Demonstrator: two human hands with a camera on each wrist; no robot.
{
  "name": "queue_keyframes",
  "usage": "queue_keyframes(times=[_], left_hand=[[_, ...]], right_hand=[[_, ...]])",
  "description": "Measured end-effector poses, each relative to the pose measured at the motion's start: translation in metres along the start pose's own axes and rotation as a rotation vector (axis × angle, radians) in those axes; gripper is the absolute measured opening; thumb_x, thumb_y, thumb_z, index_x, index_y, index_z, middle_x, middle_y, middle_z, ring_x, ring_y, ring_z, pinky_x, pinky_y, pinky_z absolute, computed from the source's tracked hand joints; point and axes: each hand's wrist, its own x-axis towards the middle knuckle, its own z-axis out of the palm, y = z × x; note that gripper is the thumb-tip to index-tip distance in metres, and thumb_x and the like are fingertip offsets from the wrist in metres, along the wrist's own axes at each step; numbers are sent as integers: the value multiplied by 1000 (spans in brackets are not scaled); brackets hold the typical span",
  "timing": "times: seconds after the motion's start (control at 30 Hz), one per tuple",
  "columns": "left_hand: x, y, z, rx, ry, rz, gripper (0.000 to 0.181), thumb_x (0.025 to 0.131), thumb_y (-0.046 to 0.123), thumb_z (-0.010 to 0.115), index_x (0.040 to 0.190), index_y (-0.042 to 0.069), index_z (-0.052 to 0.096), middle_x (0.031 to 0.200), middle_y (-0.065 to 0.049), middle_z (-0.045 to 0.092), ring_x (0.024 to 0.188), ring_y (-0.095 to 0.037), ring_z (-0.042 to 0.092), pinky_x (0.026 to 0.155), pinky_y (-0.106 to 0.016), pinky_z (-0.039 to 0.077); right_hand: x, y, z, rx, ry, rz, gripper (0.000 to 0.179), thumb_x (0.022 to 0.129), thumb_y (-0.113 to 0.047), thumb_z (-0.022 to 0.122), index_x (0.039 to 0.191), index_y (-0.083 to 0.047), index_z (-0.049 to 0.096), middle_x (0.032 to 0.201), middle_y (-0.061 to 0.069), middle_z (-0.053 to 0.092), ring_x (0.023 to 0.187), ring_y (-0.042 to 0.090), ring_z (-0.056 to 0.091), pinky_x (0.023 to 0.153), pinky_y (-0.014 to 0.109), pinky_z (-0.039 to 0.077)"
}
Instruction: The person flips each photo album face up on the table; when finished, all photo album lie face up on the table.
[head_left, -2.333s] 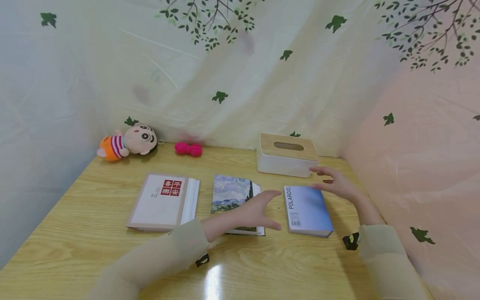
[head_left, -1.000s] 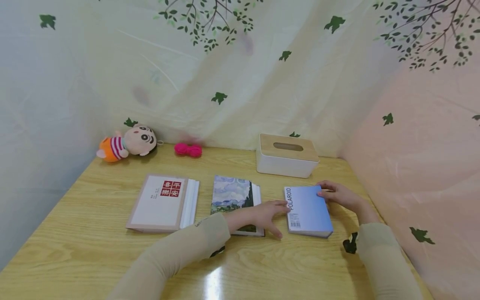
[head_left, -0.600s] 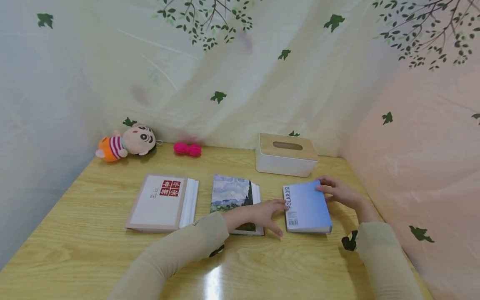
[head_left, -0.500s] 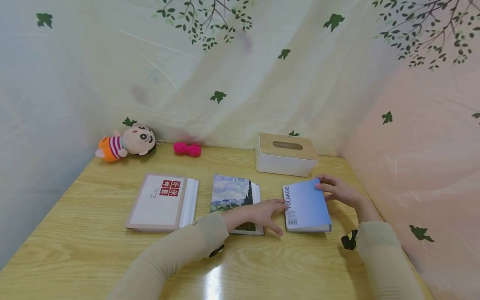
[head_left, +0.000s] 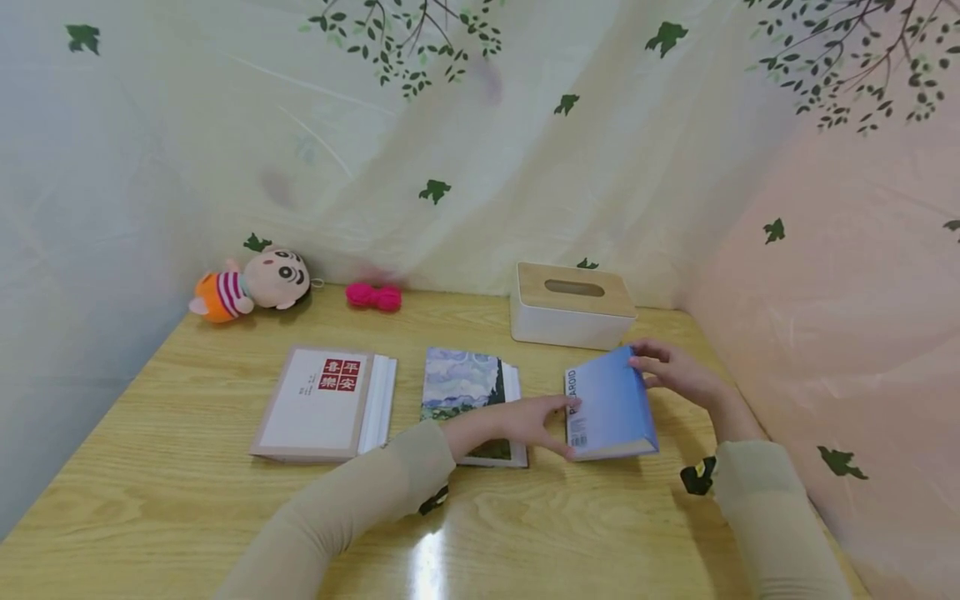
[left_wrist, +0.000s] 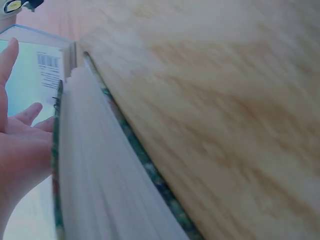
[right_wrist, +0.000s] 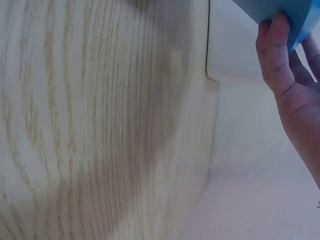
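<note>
A blue Polaroid book tilts in the head view, its right side raised off the table. My right hand pinches its upper right corner, thumb on the cover and fingers behind. The right wrist view shows this blue corner in the fingers of the right hand. Spread fingers of my left hand touch the book's left edge, thumb near the lower corner. That forearm passes over a book with a painted landscape cover, whose page edges fill much of the left wrist view.
A white book with a red square lies at the left of the wooden table. Along the back are a plush doll, a pink bundle and a wood-topped tissue box. Leaf-printed curtains surround the table.
Both hands have come to the blue book, which lay flat before. My right hand has lifted its right side, tilting it leftward. The left fingers have moved onto its left edge.
</note>
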Motion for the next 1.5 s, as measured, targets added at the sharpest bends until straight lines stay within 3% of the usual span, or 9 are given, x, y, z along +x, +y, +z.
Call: queue_keyframes(times=[0.17,0.4,0.57,0.87,0.97,1.13,1.23,1.37,1.5], left_hand=[[-1,8,-5,-167,4,13,82,85,41,69,151,24,23,155,-2,26,140,-21,27,111,-35,31],[0,19,-10,-366,57,14,79,87,38,66,151,28,20,153,-7,29,132,-26,40,98,-31,44],[-2,24,-13,-457,106,-8,80,87,38,66,150,34,16,151,-9,30,125,-27,49,90,-32,50],[-5,26,-15,-518,168,-6,90,86,35,69,152,33,8,151,-16,28,127,-33,46,90,-34,52],[-6,25,-14,-538,177,-1,90,86,33,70,151,35,8,151,-16,28,129,-35,44,88,-38,52],[-7,28,-11,-588,165,-13,90,86,33,69,150,40,7,152,-17,25,122,-35,51,84,-49,53],[-7,29,-10,-604,171,-24,91,85,32,70,150,41,7,151,-17,25,118,-33,54,83,-51,53],[-5,30,-8,-608,184,-35,94,83,30,73,149,42,6,152,-16,24,119,-35,53,83,-50,53],[-1,32,-8,-603,195,-2,99,82,24,74,150,40,4,152,-18,24,121,-36,52,86,-41,54]], right_hand=[[1,-7,2,-35,-1,-19,57,96,-25,55,140,5,34,136,26,42,105,9,58,88,34,53],[3,-15,8,-48,-19,-45,55,95,-23,56,142,-1,37,140,24,40,115,31,55,93,43,51],[3,-21,12,-25,-41,-73,53,95,-21,56,143,-4,38,143,22,39,116,24,55,94,41,50],[11,-19,21,112,-92,-100,59,96,-11,54,146,-1,24,140,13,40,115,8,53,94,28,49],[14,-16,24,128,-110,-76,58,96,-12,54,146,-3,25,144,17,35,117,14,52,94,34,50],[17,-14,27,157,-157,-63,55,98,-17,51,147,-14,26,149,23,25,121,35,44,90,53,50],[18,-15,28,146,-175,-73,55,99,-17,49,148,-18,25,149,22,23,124,40,39,90,54,49],[15,-18,24,135,-200,-102,56,99,-11,45,150,-17,22,152,21,19,127,38,38,92,53,48],[8,-23,18,151,-224,-125,58,98,-7,44,151,-13,20,153,23,15,125,25,44,93,50,48]])
